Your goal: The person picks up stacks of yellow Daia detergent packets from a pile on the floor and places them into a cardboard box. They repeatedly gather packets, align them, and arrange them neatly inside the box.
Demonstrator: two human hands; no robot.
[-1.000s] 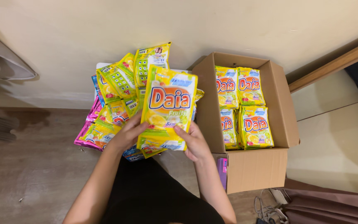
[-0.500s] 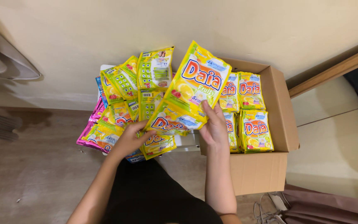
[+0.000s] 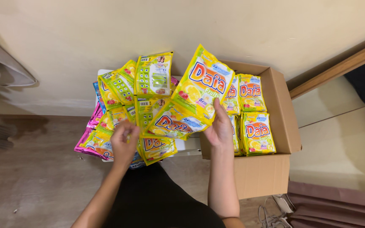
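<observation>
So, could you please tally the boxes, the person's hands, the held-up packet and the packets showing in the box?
Cardboard box: 1
Hands, left hand and right hand: 2
Held-up yellow packet: 1
Yellow packets showing in the box: 4, two partly hidden
Total: 8

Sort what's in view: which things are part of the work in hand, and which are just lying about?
In use:
- right hand holding a yellow sachet tilted over the cardboard box
- left hand on the pile of yellow and pink sachets
- yellow sachets packed upright in the box

Lying about:
- mauve cloth, lower right
- cables by the box
- wooden rail
</observation>
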